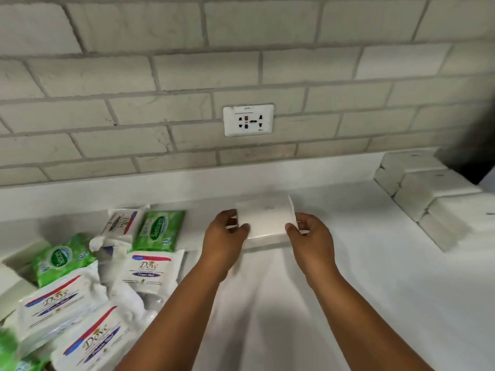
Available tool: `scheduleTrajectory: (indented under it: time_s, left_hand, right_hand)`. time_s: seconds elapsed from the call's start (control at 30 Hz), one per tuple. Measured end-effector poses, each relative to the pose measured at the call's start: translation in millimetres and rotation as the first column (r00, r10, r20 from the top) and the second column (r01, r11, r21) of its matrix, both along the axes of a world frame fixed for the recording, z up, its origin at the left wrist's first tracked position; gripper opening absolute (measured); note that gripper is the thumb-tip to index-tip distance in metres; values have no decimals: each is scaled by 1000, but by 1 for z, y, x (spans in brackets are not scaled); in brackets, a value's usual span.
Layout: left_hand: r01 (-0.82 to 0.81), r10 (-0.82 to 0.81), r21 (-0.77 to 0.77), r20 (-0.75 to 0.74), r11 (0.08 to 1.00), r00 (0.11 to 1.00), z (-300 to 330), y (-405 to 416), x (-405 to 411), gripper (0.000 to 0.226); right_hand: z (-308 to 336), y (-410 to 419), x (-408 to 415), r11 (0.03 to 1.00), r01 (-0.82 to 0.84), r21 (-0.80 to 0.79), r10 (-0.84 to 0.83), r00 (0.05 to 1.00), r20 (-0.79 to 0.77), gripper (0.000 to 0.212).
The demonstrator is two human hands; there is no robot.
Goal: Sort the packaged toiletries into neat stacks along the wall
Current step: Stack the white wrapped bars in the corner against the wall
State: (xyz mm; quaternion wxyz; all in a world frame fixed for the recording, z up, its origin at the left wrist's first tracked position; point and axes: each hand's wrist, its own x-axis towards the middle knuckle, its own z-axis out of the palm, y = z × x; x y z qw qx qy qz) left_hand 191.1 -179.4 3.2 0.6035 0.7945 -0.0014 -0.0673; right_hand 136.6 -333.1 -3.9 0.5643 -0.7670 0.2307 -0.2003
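We hold one plain white pack between both hands, near the middle of the white bench and just in front of the low ledge at the foot of the brick wall. Our left hand grips the pack's left end, with the thumb on top and the fingers curled around the edge. Our right hand grips the right end in the same manner, thumb on top. The hands are apart, separated by the length of the pack. We cannot tell whether the pack rests on the bench or is held just above it.

At the right, against the wall, stands a stepped stack of white packs, well apart from the pack we hold.

At the left lies an unsorted pile. It includes a green Sanicare pack near the ledge, a second green Sanicare pack further left, and a white Dove pack just below the first green one. Two more Dove packs lie at the lower left, overlapping each other. Another white pack with red and blue print lies tilted beside the first green pack.

A white wall socket is mounted on the brick wall, above the pack we hold.
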Motion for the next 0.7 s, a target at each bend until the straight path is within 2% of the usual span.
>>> scheduleTrajectory:
  time_s: [0.17,0.37,0.57,0.63,0.7]
  left_hand:
    - [68,-68,-9,-64,998,996,-19,-84,-11,38]
    - [132,-136,-39,-98,990,986,-32,-175,-11,35]
    - [123,-126,-37,-93,992,988,-40,-235,4,53]
    - [111,-116,-56,-94,992,989,-43,-253,12,59]
    - [106,-113,-74,-92,992,989,-44,-268,20,59]
  right_hand:
    - [-20,-82,-18,997,73,-25,-75,995,-72,14]
    - [-40,-164,-18,983,182,6,-180,976,-122,38]
    - [-49,-208,-4,966,253,-59,-258,960,-110,52]
    - [-52,-215,3,926,281,-254,-298,954,-32,55]
    - [-57,-217,11,799,292,-525,-316,948,46,49]
